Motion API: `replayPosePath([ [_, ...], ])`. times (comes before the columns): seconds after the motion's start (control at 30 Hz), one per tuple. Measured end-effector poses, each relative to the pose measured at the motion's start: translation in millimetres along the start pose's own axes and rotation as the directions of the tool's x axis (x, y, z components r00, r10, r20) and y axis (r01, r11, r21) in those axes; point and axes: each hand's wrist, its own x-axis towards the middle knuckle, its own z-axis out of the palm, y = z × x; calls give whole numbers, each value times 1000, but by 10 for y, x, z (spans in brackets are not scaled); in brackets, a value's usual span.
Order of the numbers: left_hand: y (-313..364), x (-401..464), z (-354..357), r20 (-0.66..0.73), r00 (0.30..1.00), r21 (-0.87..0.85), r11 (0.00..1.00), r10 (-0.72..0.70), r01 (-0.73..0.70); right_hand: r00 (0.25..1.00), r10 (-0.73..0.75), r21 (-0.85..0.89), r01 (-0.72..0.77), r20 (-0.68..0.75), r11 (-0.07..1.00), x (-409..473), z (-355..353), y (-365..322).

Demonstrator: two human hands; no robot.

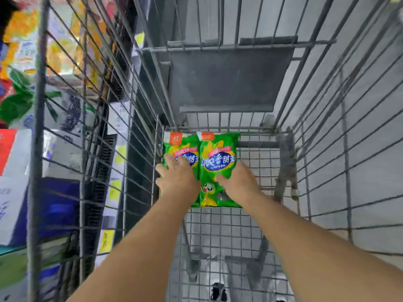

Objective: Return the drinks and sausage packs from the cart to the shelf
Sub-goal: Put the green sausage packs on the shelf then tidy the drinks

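Note:
Two green sausage packs lie side by side on the wire floor of the cart (257, 162), at its far end. My left hand (176, 177) rests flat on the left pack (185, 149), fingers spread over its lower half. The fingers of my right hand (237, 182) curl around the right pack (218, 158) at its lower right edge. Whether either pack is lifted off the wire I cannot tell. No drinks are in view.
The cart's wire sides rise steeply on the left (91, 136) and right (340, 131). A grey folded flap (229, 79) hangs on the far end. Shelves of colourful boxes and bags (26, 131) with yellow price tags (105, 240) stand beyond the left side.

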Motion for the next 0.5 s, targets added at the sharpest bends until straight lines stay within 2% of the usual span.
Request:
replayPosePath([
  [0.17, 84, 19, 26, 3, 991, -182, 974, -135, 133, 999, 50, -34, -50, 3, 998, 117, -48, 89],
  [0.27, 111, 10, 45, 16, 983, -188, 965, -183, 182, 993, 102, -3, -102, 67, 995, 151, -104, 173],
  [0.4, 118, -52, 101, -1, 983, -183, 966, -186, 182, 991, 124, 26, -126, 57, 992, 144, -115, 145],
  [0.5, 130, -88, 157, 21, 987, -272, 949, -158, 158, 991, 137, 128, -135, -7, 983, 141, -77, 146],
])
